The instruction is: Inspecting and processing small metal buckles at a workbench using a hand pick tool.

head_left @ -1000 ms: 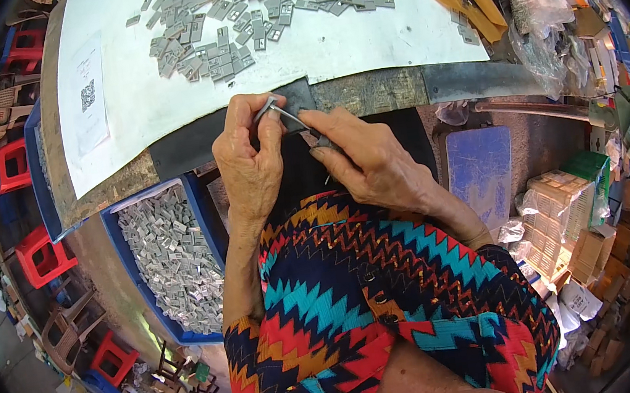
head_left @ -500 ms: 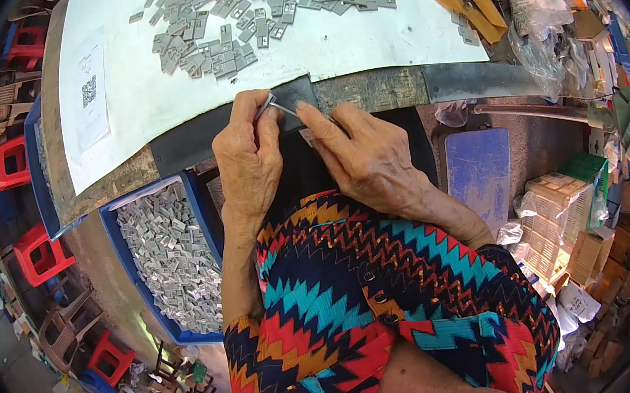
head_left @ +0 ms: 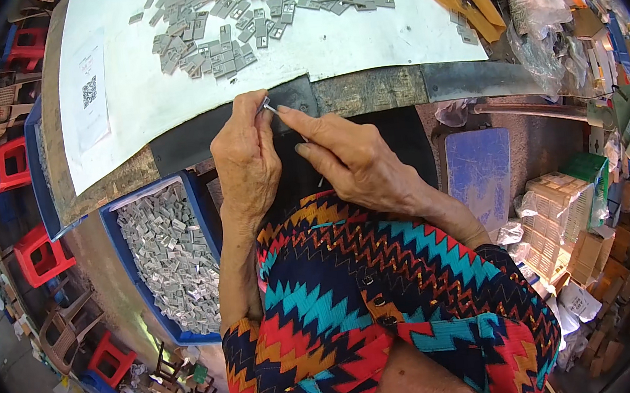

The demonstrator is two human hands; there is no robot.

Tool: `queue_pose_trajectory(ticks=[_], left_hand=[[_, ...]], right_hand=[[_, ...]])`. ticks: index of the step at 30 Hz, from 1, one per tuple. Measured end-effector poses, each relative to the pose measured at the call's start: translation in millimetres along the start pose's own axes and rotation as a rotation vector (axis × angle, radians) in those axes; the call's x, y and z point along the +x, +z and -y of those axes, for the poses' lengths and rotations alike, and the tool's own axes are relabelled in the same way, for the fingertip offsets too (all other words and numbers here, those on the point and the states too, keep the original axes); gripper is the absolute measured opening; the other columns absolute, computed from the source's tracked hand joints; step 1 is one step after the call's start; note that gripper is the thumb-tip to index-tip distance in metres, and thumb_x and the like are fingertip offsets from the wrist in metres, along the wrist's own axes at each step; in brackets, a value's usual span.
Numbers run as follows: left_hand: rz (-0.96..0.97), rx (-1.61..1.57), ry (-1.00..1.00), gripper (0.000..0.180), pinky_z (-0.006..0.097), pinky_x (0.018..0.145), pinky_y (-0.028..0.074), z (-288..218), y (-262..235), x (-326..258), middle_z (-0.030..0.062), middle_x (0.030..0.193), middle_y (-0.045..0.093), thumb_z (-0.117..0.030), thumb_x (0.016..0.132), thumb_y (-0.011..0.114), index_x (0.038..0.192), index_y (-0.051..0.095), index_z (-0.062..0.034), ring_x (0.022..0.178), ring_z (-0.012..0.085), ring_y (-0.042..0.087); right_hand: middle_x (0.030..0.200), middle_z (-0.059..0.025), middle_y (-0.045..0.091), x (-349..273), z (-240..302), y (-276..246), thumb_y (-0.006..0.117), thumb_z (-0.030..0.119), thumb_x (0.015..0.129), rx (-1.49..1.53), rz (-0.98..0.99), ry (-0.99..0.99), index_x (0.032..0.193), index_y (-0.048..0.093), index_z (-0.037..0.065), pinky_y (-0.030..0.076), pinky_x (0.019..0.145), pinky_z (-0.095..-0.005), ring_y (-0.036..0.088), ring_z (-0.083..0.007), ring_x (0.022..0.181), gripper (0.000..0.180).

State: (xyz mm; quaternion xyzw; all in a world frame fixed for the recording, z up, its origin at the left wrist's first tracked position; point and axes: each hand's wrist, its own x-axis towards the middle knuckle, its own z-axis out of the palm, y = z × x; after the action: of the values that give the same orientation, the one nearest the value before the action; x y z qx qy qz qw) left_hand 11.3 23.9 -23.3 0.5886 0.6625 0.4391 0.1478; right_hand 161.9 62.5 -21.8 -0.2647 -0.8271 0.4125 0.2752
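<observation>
At the near edge of the table, my left hand [head_left: 244, 154] pinches a small grey rectangular piece [head_left: 266, 100] between thumb and forefinger; most of the piece is covered by the fingers. My right hand [head_left: 361, 157] comes in from the right with its forefinger stretched along a thin metal rod-like tool [head_left: 273, 109]. The tool's tip meets the piece, and its rear part is hidden by the hand. Beyond both hands, a wide heap of similar flat grey pieces [head_left: 219, 53] lies on the white sheet [head_left: 128, 101].
A blue bin [head_left: 127, 251] full of small grey pieces [head_left: 172, 257] stands below the table at left. An orange-brown envelope [head_left: 467, 0] and clear plastic bags [head_left: 540, 35] lie at the far right. A worn blue stool [head_left: 479, 171] stands on the right, red stools [head_left: 41, 252] on the left.
My right hand has shifted slightly left and down, its forefinger closer to the left fingertips. Less of the tool shows between the hands. My left hand stays nearly in place, turned a little.
</observation>
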Motion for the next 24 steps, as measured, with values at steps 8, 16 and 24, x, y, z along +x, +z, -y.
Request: queue_pose_trajectory(ticks=[8,16,24], left_hand=[[-0.055,-0.046,0.003,0.018,0.034,0.055,0.043,1.5,4.4,-1.6,0.0177,0.074,0.055,0.006,0.079,0.052,0.096,0.052,-0.0011,0.064,0.0326,0.057],[0.077,-0.102,-0.209,0.016,0.029,0.054,0.042,7.8,-13.1,14.3,0.0126,0.07,0.058,-0.003,0.084,0.049,0.098,0.054,-0.0008,0.058,0.017,0.056],[-0.026,-0.707,-0.436,0.007,0.018,0.053,0.034,36.6,-39.5,38.8,0.0037,0.074,0.057,-0.005,0.086,0.046,0.085,0.054,-0.0035,0.06,0.0042,0.044]], right_hand=[[0.101,-0.0222,0.059,5.0,4.3,-6.6,0.057,0.007,0.081,0.365,-0.004,0.182,0.116,0.051,-0.005,0.048,0.075,-0.03,0.061,-0.029,0.086,0.037],[0.105,-0.0192,0.06,14.3,-0.8,-4.5,0.054,0.008,0.082,0.254,0.028,0.119,0.12,0.047,-0.004,0.046,0.078,-0.0282,0.059,-0.0174,0.092,0.04],[0.064,-0.0005,0.05,-3.3,-9.6,-14.4,0.053,0.013,0.085,0.662,0.25,0.518,0.12,0.05,0.003,0.041,0.05,-0.023,0.046,-0.0068,0.054,0.037]])
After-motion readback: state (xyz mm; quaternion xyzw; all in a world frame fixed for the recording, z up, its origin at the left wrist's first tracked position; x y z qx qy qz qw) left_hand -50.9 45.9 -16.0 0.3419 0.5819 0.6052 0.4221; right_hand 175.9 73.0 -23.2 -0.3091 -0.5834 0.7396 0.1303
